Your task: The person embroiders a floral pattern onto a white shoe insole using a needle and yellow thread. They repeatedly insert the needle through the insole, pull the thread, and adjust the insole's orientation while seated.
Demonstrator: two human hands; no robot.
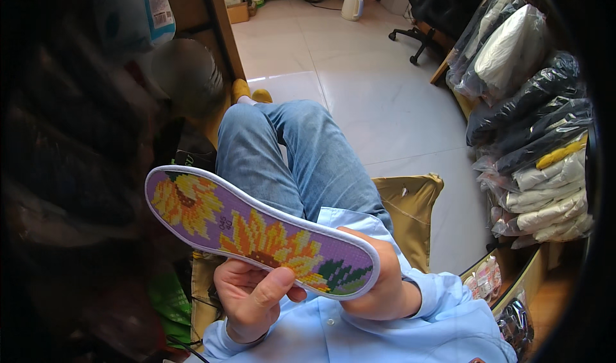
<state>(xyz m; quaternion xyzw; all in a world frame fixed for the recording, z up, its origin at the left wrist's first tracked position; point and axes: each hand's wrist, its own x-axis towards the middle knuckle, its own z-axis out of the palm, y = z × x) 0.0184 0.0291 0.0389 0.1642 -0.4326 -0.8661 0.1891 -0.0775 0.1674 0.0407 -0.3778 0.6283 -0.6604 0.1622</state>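
Note:
A shoe insole with a purple ground, yellow and orange sunflowers, green leaves and a white bound edge is held up slantwise above my lap. My left hand grips its lower edge, the thumb lying on the patterned face. Behind the wider right end is my right hand, its fingers mostly hidden by the insole, so its exact hold does not show. Small printed marks stand near the middle of the insole. Beneath it are my legs in blue jeans.
A tan fabric seat shows beside my right leg. Clothes in clear plastic bags are stacked at the right. Farther off on the tiled floor stand a kettle and a wheeled chair. A wooden frame rises at the left.

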